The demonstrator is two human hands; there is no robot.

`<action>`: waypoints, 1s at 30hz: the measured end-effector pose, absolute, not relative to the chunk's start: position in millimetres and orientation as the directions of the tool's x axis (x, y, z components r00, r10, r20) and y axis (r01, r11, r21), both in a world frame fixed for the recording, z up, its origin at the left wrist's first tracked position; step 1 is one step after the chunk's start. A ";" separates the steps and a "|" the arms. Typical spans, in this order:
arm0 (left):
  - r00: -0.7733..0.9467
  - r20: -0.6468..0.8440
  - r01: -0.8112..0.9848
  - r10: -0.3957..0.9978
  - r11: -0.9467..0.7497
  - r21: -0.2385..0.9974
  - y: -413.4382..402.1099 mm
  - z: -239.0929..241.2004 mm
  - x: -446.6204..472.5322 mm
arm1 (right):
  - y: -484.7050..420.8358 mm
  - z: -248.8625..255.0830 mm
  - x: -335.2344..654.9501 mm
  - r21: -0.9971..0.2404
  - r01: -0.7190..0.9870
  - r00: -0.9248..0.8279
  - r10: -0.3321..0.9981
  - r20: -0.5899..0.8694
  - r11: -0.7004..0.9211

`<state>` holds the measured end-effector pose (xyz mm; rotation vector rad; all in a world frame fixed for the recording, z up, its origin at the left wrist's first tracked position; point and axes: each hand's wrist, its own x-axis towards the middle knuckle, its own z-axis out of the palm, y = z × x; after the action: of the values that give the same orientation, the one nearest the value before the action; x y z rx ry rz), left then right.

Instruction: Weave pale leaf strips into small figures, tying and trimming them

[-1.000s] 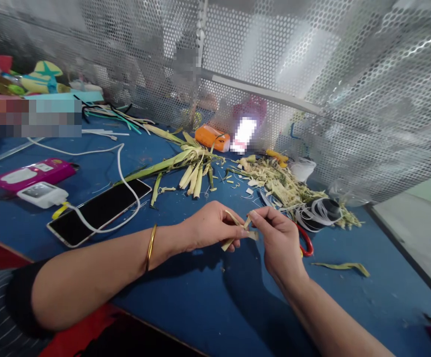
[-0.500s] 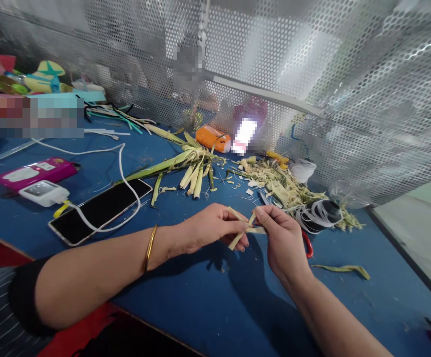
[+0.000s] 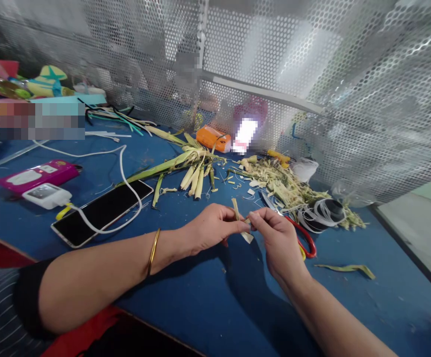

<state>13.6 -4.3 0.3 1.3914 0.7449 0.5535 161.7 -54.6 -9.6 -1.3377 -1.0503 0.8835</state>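
Observation:
Pale green leaf strips [image 3: 248,238], folded across one another, are held in the air over the blue table [image 3: 208,307]. My left hand [image 3: 215,225] pinches them between thumb and fingers, with one end sticking up and another hanging below. From the other side my right hand [image 3: 275,233] has its thumb and forefinger closed on the same strips, close to the left fingertips. The fingers hide the crossing point. Red-handled scissors [image 3: 308,243] lie just beyond my right hand, partly covered by it. To the right rests a loose leaf strip [image 3: 349,268].
A black spool with white cord [image 3: 321,215] stands before a heap of leaf scraps [image 3: 280,186]. Long leaves [image 3: 170,166] and an orange packet [image 3: 213,139] lie further back. Left are a phone [image 3: 103,213] and a white cable [image 3: 123,168]. A perforated metal screen [image 3: 260,54] closes the back.
The strips have turned between my fingers and their ends point differently. My right hand has moved slightly left, against the left fingertips, and more of the scissors shows.

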 end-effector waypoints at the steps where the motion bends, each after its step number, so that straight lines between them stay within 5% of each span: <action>1: 0.669 -0.131 0.081 0.732 0.104 0.991 -4.0 -0.2 13.8 | -54.8 -10.6 161.7 -0.993 0.089 0.326 0.940 0.099 0.074; 8: 0.668 -0.110 0.138 0.736 0.023 0.990 -2.2 -3.2 13.8 | -51.7 -5.1 170.4 -0.982 0.181 0.310 0.945 0.109 0.054; 14: 0.653 -0.114 0.221 0.749 -0.045 0.974 -5.5 -4.1 14.4 | -54.9 7.6 168.3 -0.851 0.486 0.111 0.951 0.287 0.200; 26: 0.743 -0.004 0.310 0.669 -0.339 0.888 -7.4 5.6 10.9 | -57.8 -7.6 160.9 -0.966 0.240 0.322 0.930 0.175 0.099; 30: 0.697 -0.042 0.300 0.716 -0.238 0.924 -6.5 8.1 10.3 | -54.9 -1.9 165.7 -0.933 0.339 0.265 0.939 0.219 0.122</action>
<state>10.3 -6.5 8.1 1.8243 0.8004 0.4803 165.7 -54.9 -1.9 -1.4305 -1.2787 0.6838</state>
